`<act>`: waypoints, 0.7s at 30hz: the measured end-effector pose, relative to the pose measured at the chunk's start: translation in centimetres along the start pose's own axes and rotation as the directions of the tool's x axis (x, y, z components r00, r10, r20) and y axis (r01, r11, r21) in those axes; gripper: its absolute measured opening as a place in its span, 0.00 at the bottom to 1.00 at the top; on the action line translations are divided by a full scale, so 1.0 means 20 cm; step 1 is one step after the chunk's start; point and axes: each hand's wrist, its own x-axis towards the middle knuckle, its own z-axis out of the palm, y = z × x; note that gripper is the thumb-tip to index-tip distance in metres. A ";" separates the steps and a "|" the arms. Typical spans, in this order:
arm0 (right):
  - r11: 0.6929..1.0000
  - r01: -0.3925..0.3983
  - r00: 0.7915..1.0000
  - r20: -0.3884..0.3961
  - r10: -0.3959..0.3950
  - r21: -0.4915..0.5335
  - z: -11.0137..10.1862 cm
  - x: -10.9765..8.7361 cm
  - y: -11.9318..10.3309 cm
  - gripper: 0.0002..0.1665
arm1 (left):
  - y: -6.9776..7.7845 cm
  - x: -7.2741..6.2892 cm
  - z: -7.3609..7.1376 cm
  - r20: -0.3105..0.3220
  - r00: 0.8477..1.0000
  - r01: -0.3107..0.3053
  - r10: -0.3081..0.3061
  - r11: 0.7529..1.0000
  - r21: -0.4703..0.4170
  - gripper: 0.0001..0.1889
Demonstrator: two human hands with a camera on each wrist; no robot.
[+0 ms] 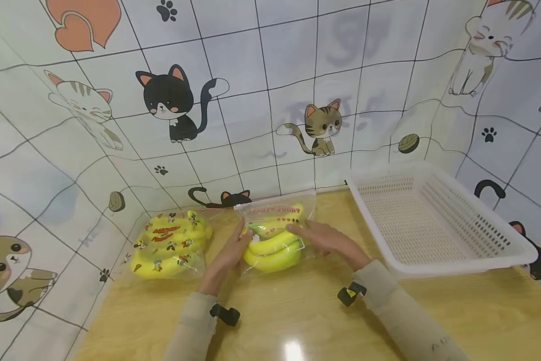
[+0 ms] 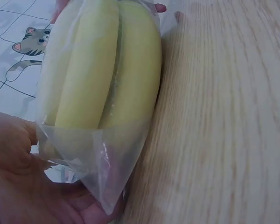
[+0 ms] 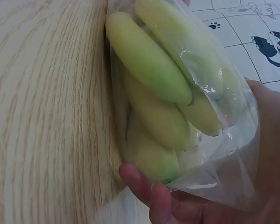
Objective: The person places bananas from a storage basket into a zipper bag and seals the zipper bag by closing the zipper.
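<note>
A clear zip bag of bananas [image 1: 272, 250] with red print sits on the wooden table, between both hands. My left hand [image 1: 228, 254] grips its left side; in the left wrist view that hand [image 2: 42, 186] has its thumb over the bag and its fingers around the lower corner. On the other side my right hand [image 1: 326, 238] holds the bag, thumb on its top. In the right wrist view, fingertips [image 3: 140, 182] curl under the bag's end, beside several yellow-green bananas [image 3: 154, 65] seen through the plastic.
To the left lies another printed bag of bananas [image 1: 171, 245]. A white perforated plastic basket [image 1: 378, 240] stands at the right. Cat-patterned wall covering [image 1: 252, 100] rises behind and at both sides of the wooden table [image 1: 270, 321].
</note>
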 end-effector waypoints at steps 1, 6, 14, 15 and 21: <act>1.000 0.002 1.000 -0.008 -0.002 -0.002 -0.01 0.00 -0.01 0.69 | 0.00 0.00 0.00 -0.005 1.000 0.005 -0.005 1.000 0.002 0.38; 1.000 0.010 1.000 -0.024 -0.010 -0.007 -0.01 -0.02 -0.02 0.68 | 0.01 -0.01 -0.01 0.017 1.000 0.001 -0.001 1.000 0.010 0.39; 0.994 0.070 0.994 -0.073 -0.077 -0.088 -0.02 -0.03 -0.03 0.68 | 0.02 -0.05 -0.05 -0.005 0.998 0.065 -0.065 0.998 0.009 0.48; 0.994 0.073 0.994 -0.070 -0.078 -0.082 -0.02 -0.03 -0.04 0.69 | 0.03 -0.05 -0.05 -0.007 0.997 0.073 -0.073 0.997 0.003 0.49; 0.993 0.062 0.995 -0.067 -0.069 -0.101 -0.02 -0.03 -0.06 0.70 | 0.04 -0.05 -0.08 -0.018 0.996 0.084 -0.085 0.995 -0.058 0.53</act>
